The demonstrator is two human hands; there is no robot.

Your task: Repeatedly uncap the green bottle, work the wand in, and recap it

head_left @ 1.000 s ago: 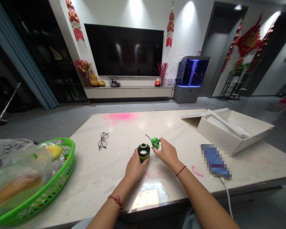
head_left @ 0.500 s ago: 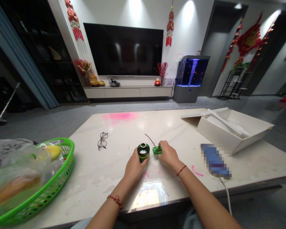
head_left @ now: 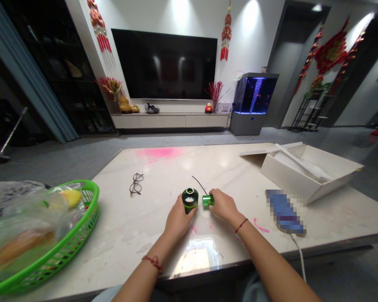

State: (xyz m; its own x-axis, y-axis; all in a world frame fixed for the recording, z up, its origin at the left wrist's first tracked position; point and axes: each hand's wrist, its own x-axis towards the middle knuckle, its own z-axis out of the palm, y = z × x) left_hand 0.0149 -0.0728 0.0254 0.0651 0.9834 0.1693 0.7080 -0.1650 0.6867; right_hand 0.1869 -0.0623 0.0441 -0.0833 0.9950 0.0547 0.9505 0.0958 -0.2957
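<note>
My left hand [head_left: 177, 216] is wrapped round a dark green bottle [head_left: 190, 201], which stands upright with its round mouth uncovered. Just right of the bottle, my right hand [head_left: 223, 205] grips a shiny green bottle cap [head_left: 207, 201] between its fingers. The cap lies sideways, apart from the bottle's mouth. A thin dark stick [head_left: 199, 184] lies behind the cap on the white table [head_left: 119, 235]; its near end reaches the cap's edge, and I cannot tell whether they touch.
Eyeglasses [head_left: 136, 183] lie left of the bottle. At the left edge sits a green basket [head_left: 93, 209] with plastic bags and food. A white open box [head_left: 290, 180] stands at the right, with a blurred blue object [head_left: 285, 212] and white cable [head_left: 300, 256] before it.
The cap in my right hand has turned slightly and its open end now faces less toward me. My left hand and the bottle stay in place; the camera view has shifted a little.
</note>
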